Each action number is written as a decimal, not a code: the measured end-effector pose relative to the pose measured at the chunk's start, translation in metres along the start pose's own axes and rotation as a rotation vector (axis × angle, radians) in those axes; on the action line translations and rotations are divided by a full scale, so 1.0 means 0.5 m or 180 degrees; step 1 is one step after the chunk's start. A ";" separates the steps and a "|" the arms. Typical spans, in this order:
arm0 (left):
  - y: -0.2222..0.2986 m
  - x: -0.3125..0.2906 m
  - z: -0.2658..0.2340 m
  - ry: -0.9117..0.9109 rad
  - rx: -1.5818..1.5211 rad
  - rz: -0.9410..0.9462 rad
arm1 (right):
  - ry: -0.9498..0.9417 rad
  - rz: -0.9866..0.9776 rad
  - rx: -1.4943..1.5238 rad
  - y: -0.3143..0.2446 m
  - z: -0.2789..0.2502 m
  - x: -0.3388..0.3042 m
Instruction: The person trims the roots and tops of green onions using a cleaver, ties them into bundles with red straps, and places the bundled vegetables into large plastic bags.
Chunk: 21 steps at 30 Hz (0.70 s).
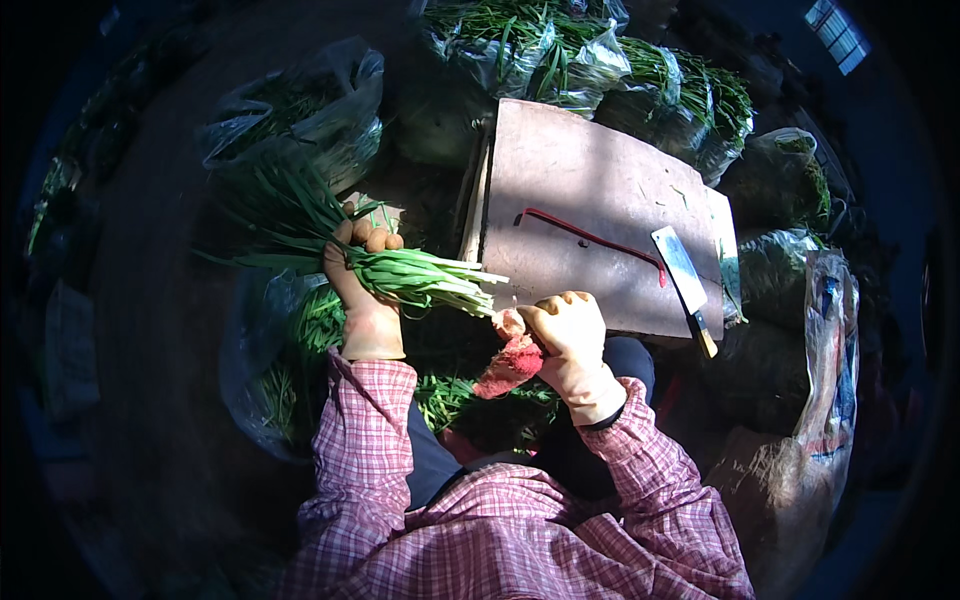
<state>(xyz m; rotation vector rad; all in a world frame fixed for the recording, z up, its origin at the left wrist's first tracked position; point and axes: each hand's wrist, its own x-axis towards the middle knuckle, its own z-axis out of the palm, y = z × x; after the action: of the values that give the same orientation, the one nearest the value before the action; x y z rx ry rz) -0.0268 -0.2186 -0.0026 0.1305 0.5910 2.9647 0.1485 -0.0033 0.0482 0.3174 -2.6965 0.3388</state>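
Nearest to us, two pink-and-white checked sleeves (365, 430) reach up toward the pale, pinkish flat board (560, 275), and everything here sits around that board. Just off its near-left corner, the cream-gloved left hand (362, 305) is wrapped firmly round a bunch of long green leaves with pale stems (420, 275), stem ends pointing at the board, dark tips trailing away from it. And the cream-gloved right hand (568, 330), at the board's near edge, is clamped on a rough red-and-pink piece (512, 367) that looks like cloth!

Near-left of the board, a clear plastic bag (265, 390) holds more greens. On the board, the thin red bent-ended bar (600, 241) lies right across the middle, in the way; on its right side, a broad-bladed cleaver (680, 268) hangs its handle over the near edge. Right of the board stands a whitish plastic sack (832, 330) with blue and reddish print, too blurred to read. Beyond the board, clear bags bulging with green stalks (520, 50) crowd the far side.
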 end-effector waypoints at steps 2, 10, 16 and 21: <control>0.002 0.000 0.010 0.0154 0.0055 0.0072 | 0.0455 0.0218 0.0399 0.003 -0.028 -0.002; -0.010 -0.016 0.014 -0.0156 0.0003 -0.0083 | -0.0152 -0.0037 0.0515 -0.029 0.027 0.040; 0.001 -0.004 -0.003 -0.0831 -0.0478 -0.0382 | 0.0665 0.0803 0.2259 0.013 -0.019 0.047; -0.034 -0.025 0.037 -0.0792 -0.0299 -0.0640 | -0.1123 0.1249 0.2565 0.005 0.015 0.129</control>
<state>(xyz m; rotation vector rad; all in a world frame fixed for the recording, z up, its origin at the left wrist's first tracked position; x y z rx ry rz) -0.0107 -0.1977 0.0071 0.3993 0.4057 2.7184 0.0873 -0.0139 0.0677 0.0559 -2.8088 1.6264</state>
